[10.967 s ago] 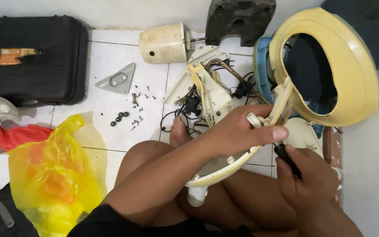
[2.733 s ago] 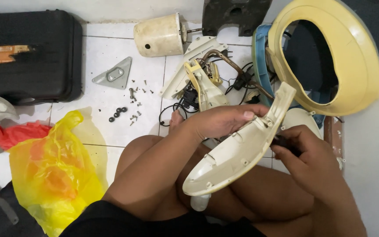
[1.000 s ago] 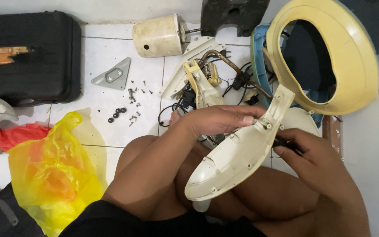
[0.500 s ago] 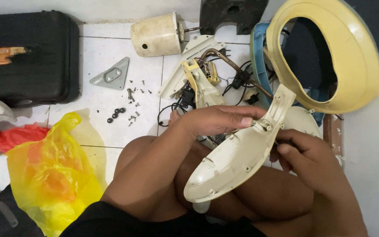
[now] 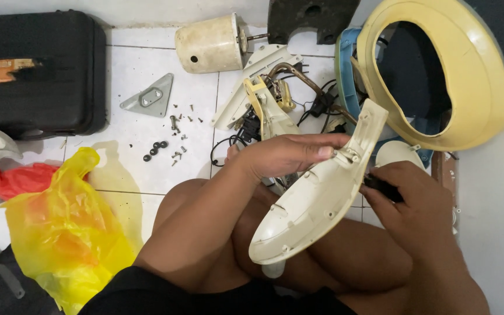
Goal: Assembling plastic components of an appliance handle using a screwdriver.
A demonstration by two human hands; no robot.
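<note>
Since a moment ago the right hand (image 5: 418,207) has slid closer along the edge of the cream plastic cover (image 5: 316,195), and the cover has tipped a little flatter across the lap.

Nearest, the person sits cross-legged on the tiled floor (image 5: 129,64) with the cover held above the knees, its inner face up, showing small screw posts. The left hand (image 5: 284,154) comes over from the left, fingers curled down onto the upper part of the cover, thumb hidden beneath. The right hand's fingers are closed around a small dark tool (image 5: 383,188) pressed at the cover's right edge. The shell looks light and stiff but thin; I'd judge it could crack at the narrow neck, so the broad middle, near the rim, is the safer hold.

To the near left lies a yellow plastic bag (image 5: 59,227) with a red bag (image 5: 13,178) behind it. Farther out, loose screws and washers (image 5: 167,146) are scattered beside a grey triangular bracket (image 5: 150,98). A tangle of wires and a cream inner frame (image 5: 275,111) sits just past the hands. Farthest are a black case (image 5: 36,70), a cream motor housing (image 5: 208,44), and at far right a large yellow ring (image 5: 473,76).
</note>
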